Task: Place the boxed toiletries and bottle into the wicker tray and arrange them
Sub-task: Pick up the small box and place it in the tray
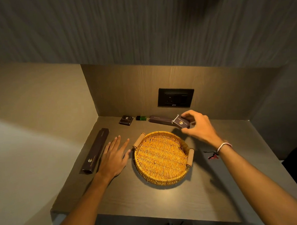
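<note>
A round wicker tray [163,178] with two wooden handles sits mid-shelf and holds nothing. My right hand [200,126] grips a small dark box [181,123] with a gold logo, lifted just beyond the tray's far right rim. My left hand [114,157] lies flat with fingers spread, left of the tray, thumb close to its left handle. A long dark box [96,151] lies beside that hand. Along the back wall rest a small square dark box [126,120], a small green bottle [141,118] and another long dark box [160,120].
A black wall socket [176,97] is set in the back panel above the boxes. The shelf [167,201] is a wooden niche, walled at left and back, with its front edge near me. A red-and-white thread band hangs on my right wrist.
</note>
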`<action>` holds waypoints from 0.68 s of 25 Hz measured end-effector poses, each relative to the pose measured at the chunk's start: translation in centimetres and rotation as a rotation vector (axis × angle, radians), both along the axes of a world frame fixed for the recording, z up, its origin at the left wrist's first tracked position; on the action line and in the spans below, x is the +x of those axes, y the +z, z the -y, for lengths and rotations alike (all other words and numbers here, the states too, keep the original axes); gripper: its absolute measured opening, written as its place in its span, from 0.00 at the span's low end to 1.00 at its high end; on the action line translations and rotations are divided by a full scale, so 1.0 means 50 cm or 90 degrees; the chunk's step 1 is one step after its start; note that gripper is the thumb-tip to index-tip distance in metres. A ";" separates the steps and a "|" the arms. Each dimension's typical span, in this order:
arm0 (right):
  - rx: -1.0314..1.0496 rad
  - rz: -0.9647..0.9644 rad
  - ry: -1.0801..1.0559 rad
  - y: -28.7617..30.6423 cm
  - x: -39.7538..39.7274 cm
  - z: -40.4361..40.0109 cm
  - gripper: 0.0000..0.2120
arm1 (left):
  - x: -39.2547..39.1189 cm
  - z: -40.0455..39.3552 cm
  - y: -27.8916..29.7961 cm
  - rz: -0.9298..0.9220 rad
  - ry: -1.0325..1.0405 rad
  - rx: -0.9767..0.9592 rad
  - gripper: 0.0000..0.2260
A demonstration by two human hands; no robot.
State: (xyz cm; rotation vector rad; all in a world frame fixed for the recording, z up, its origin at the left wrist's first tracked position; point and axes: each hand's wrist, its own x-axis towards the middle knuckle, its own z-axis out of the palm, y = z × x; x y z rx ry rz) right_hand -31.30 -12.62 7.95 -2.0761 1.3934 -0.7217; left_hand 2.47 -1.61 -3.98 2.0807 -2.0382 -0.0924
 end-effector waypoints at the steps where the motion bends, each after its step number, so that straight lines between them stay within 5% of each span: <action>1: 0.016 -0.017 0.047 0.010 0.020 -0.006 0.26 | 0.003 0.001 -0.001 0.002 -0.001 0.002 0.26; 11: 0.165 -0.347 0.274 -0.033 0.143 -0.071 0.31 | 0.012 0.004 -0.014 -0.011 -0.007 -0.020 0.26; 17: 0.215 -0.402 0.304 -0.017 0.150 -0.086 0.32 | 0.014 0.006 -0.018 -0.015 -0.005 -0.026 0.26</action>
